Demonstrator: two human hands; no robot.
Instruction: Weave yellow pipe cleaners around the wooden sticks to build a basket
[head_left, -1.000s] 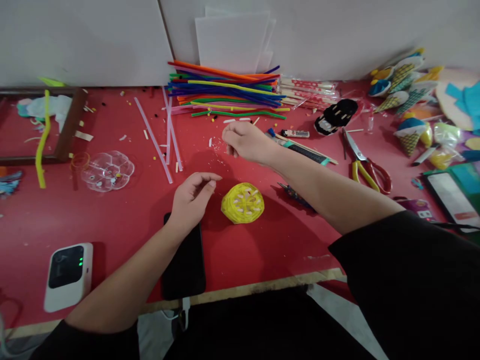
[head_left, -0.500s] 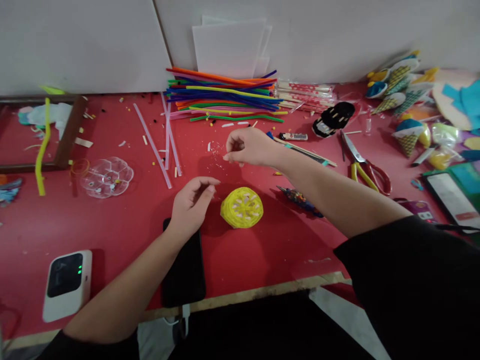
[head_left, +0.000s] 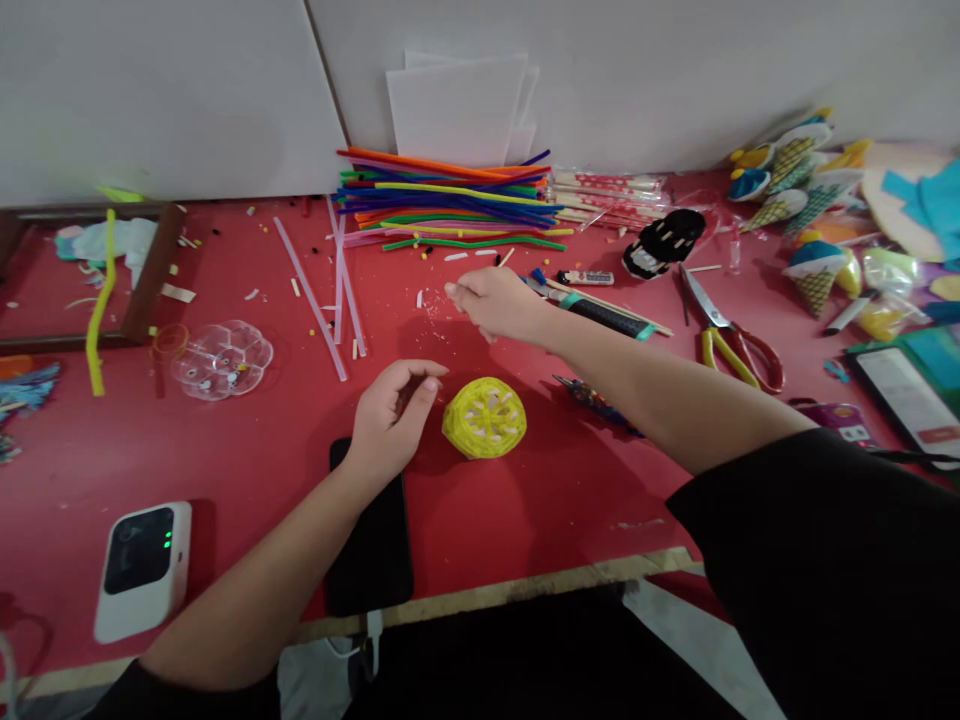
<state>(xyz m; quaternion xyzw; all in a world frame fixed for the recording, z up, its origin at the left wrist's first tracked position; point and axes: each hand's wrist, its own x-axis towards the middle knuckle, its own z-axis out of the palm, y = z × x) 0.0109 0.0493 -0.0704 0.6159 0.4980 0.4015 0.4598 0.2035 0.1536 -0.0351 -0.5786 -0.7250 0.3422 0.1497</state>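
My left hand (head_left: 395,412) hovers at the left of a yellow round piece (head_left: 484,418), its fingers loosely curved and the thumb slightly apart from them. No object shows in it. The yellow piece looks wound or woven, with pale segments on its top, and rests on the red table (head_left: 517,510). Beyond it, my right hand (head_left: 496,303) is closed, fingers curled together, above a patch of pale crumbs (head_left: 435,305). Whatever those fingers may hold is hidden. Below my left wrist lies a black phone (head_left: 371,560).
Pipe cleaners (head_left: 450,200) lie in a colourful heap at the back. A cutter (head_left: 607,315), scissors (head_left: 724,325) and a black piece (head_left: 664,243) are on the right. Leftward are pink sticks (head_left: 311,300), a clear flower-shaped tray (head_left: 225,360), a brown frame (head_left: 146,290) and a white device (head_left: 142,575).
My right hand has turned, with its fingers curling closed and pointing left. A cutter beneath that forearm shows more fully. My left hand has barely shifted, and the yellow piece stays put.
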